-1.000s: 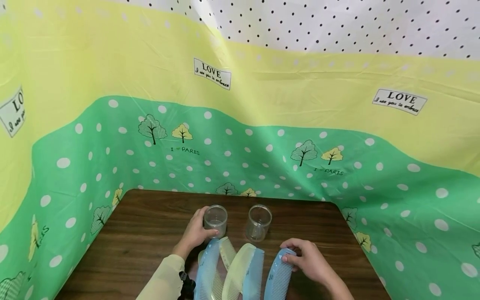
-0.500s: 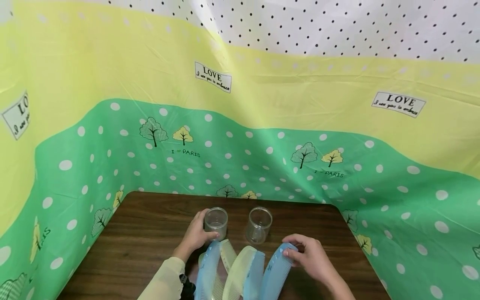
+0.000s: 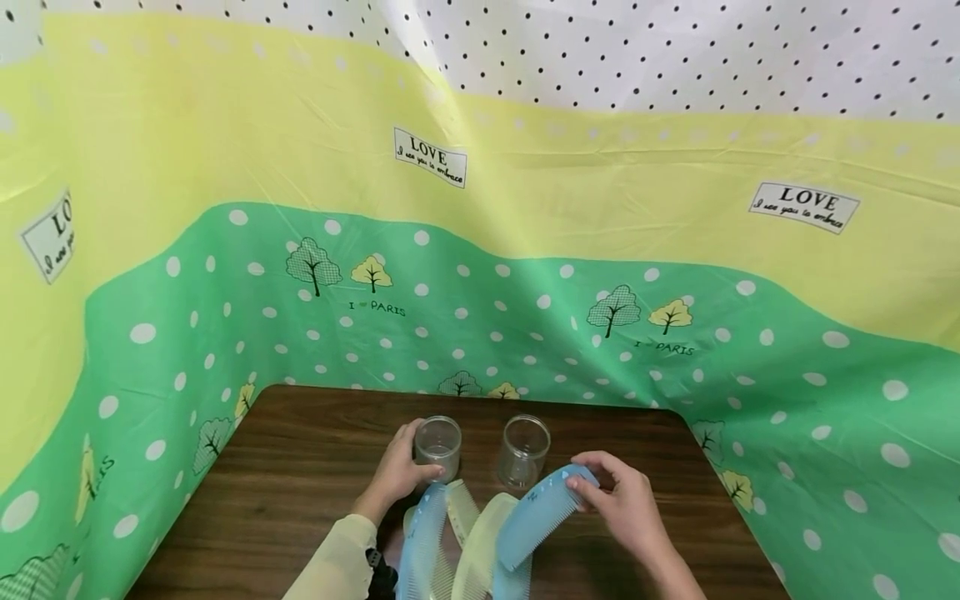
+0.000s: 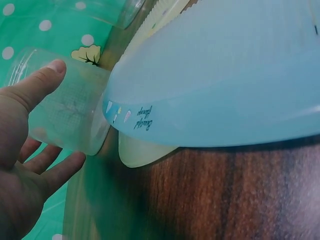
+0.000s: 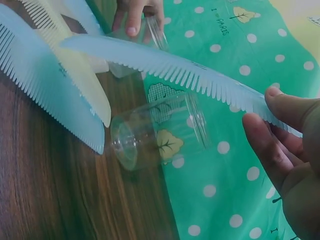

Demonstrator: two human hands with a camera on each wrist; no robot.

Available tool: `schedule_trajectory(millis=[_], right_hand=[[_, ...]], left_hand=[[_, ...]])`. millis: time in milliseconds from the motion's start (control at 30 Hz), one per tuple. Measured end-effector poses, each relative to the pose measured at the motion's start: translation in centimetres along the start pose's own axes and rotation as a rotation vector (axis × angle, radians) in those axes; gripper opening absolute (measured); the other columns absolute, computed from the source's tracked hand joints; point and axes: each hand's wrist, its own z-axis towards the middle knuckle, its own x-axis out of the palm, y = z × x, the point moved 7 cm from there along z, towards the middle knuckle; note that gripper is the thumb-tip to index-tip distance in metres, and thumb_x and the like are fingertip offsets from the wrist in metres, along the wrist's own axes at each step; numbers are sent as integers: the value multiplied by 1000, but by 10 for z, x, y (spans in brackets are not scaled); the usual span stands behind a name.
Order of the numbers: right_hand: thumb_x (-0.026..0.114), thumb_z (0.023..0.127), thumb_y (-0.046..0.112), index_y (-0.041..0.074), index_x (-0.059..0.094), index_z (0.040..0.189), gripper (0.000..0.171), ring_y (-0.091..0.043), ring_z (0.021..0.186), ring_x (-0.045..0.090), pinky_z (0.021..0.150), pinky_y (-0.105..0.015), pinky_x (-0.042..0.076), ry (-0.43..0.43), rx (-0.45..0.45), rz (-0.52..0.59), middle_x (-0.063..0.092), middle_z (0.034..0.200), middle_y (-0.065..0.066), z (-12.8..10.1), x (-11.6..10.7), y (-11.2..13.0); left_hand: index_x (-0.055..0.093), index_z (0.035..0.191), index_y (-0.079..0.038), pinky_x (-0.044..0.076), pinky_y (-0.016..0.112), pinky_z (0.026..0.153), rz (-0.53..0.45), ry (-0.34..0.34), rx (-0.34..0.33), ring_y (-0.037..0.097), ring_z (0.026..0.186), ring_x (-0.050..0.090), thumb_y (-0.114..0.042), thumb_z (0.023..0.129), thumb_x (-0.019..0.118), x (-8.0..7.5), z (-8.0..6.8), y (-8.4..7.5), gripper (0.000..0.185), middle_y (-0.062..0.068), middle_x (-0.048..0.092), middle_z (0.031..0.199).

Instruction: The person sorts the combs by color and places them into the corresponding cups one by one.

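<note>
Two clear plastic jars stand on the brown table [image 3: 300, 467]. My left hand [image 3: 411, 463] grips the left jar [image 3: 438, 443], thumb on its near side; the left wrist view shows the thumb and fingers round this jar [image 4: 65, 112]. My right hand [image 3: 588, 479] pinches one end of a blue comb [image 3: 536, 512] and holds it tilted above the table, in front of the right jar [image 3: 525, 448]. In the right wrist view this comb [image 5: 175, 70] hangs over the jar [image 5: 160, 132], teeth down.
Several more combs lie fanned at the table's near edge: a blue one [image 3: 422, 542], a pale yellow one [image 3: 459, 507], another yellow one [image 3: 480, 554]. A green, yellow and dotted cloth [image 3: 525, 317] walls the table on three sides.
My right hand has lifted the blue comb off the table and swung it leftward toward the right jar. The left hand stays on the left jar.
</note>
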Motion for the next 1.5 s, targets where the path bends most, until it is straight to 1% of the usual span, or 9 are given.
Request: schedule_trajectory(millis=[133,300,400,500,800,900,1067,1300,1500], right_hand=[[80,88,11,12,71,110,24,-19,68,71,61,-35,61,-22,7,54,70,91,-10,2,1,2],[80,88,8,10,69,107,22,-22,65,71,60,-36,61,-49,-1,96,69,88,-12,3,2,6],[80,88,8,8,68,105,21,-23,64,71,61,-40,61,-60,-21,123,69,87,-13,4,4,9],[81,88,9,7,67,104,21,-21,64,71,61,-43,61,-69,-46,144,69,87,-14,6,6,12],[78,91,6,1,64,106,21,-20,67,72,60,-38,62,-66,-125,194,65,92,-21,24,12,28],[78,91,5,-2,63,106,22,-20,68,73,60,-40,62,-74,-128,220,65,96,-23,32,14,33],[78,90,3,-4,61,106,24,-20,72,74,60,-41,62,-88,-130,263,65,100,-23,44,20,40],[77,92,4,-3,61,107,23,-21,65,73,60,-40,62,-96,-153,270,63,97,-23,57,32,46],[76,92,5,-3,61,107,23,-21,67,73,60,-38,62,-114,-118,285,64,96,-24,65,41,45]], left_hand=[[43,153,-8,47,58,100,0,-2,5,36,125,56,-24,77,93,1,1,-1,92,16,53,142],[44,152,-8,47,57,101,1,-6,12,35,126,56,-23,77,93,2,1,1,90,17,52,142],[45,151,-7,47,57,100,8,-12,27,35,125,56,-23,76,93,2,1,1,90,17,53,141],[45,150,-7,47,57,100,8,-13,25,35,125,56,-23,76,93,2,0,2,90,17,53,142],[45,150,-6,48,58,99,20,2,20,37,124,56,-22,76,93,2,-2,0,90,19,52,142],[45,151,-9,48,57,99,6,5,3,36,125,56,-22,77,93,2,0,1,90,17,51,144],[45,151,-10,48,56,99,8,1,7,34,124,56,-24,76,94,1,4,1,91,15,52,142],[45,150,-6,49,54,99,23,0,16,34,122,57,-26,76,94,-1,8,0,91,17,53,141],[45,151,-5,49,52,97,32,15,10,33,122,57,-28,76,93,0,6,1,92,18,53,141]])
